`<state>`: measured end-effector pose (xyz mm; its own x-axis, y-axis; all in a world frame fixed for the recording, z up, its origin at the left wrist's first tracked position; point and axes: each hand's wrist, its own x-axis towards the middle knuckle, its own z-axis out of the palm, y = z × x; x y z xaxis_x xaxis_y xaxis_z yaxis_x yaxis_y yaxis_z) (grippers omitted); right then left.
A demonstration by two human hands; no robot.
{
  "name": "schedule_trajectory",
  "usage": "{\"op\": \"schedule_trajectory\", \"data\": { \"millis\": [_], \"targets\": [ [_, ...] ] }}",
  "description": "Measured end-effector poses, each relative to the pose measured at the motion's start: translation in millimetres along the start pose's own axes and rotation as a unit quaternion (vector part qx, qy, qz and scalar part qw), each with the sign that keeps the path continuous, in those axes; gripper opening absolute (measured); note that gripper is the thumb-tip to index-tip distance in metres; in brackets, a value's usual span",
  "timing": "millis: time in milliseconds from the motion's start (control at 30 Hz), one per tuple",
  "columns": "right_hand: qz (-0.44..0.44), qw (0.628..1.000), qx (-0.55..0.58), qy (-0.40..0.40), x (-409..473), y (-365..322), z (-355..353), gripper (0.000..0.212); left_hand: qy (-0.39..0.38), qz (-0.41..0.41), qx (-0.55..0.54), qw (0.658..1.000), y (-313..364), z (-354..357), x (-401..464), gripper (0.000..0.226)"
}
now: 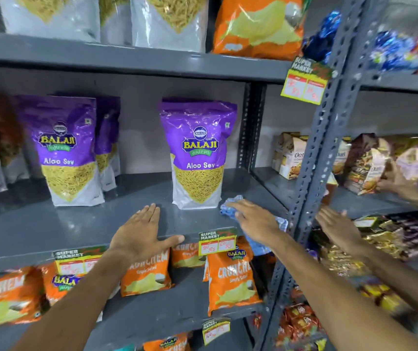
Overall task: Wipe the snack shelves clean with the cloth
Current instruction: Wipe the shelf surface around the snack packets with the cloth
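1. Head view: left hand (139, 235) lies flat on the grey shelf (50, 224), fingers spread, holding nothing.
2. Right hand (256, 220) presses the blue cloth (229, 203) flat on the shelf, fingers extended, just beside the purple snack bag (197, 155).

Grey slotted-steel racking (314, 158) stands against a pale wall (137, 127).

Both arms reach forward from below. The left hand (140, 233) lies flat, palm down, fingers together and thumb spread to the right. The right hand (256, 220) presses palm down with fingers extended.
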<state>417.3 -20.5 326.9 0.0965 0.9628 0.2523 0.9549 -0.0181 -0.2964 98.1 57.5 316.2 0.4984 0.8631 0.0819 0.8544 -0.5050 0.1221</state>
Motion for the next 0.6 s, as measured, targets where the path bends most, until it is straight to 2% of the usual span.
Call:
{"op": "schedule_trajectory", "data": {
  "millis": [33, 100, 167, 200, 267, 333, 367, 500, 600],
  "targets": [
    [-0.005, 1.0, 0.019, -0.009, -10, -2, -1, 0.043, 0.001, 0.001, 0.0, 1.0, -1, 0, 0, 0.144],
    [0.008, 0.99, 0.139, -0.025, -26, -4, -8, 0.039, 0.004, 0.005, 0.0, 1.0, -2, 1, 1, 0.142],
    [0.044, 0.973, 0.227, 0.011, -34, 5, -15, 0.04, 0.008, 0.008, 0.005, 1.0, -2, 1, 1, 0.139],
    [0.061, 0.974, 0.214, 0.044, -34, 13, -17, 0.04, 0.009, 0.01, 0.008, 1.0, -2, 2, 2, 0.136],
    [0.094, 0.986, 0.112, 0.077, -25, 33, -12, 0.042, 0.012, 0.01, 0.014, 1.0, 0, 2, 2, 0.131],
    [0.098, 0.994, -0.003, 0.049, -8, 43, -3, 0.045, 0.018, 0.008, 0.018, 1.0, -1, 3, 2, 0.13],
    [0.109, 0.993, -0.024, 0.033, 4, 44, -1, 0.046, 0.02, 0.009, 0.019, 1.0, -1, 4, 3, 0.132],
    [0.125, 0.991, -0.026, -0.03, 62, 47, -4, 0.05, 0.032, 0.01, 0.015, 0.999, -3, 7, 4, 0.141],
    [0.117, 0.992, -0.038, -0.038, 105, 57, -3, 0.049, 0.054, 0.012, 0.012, 0.998, -3, 10, 5, 0.138]
  ]
}}
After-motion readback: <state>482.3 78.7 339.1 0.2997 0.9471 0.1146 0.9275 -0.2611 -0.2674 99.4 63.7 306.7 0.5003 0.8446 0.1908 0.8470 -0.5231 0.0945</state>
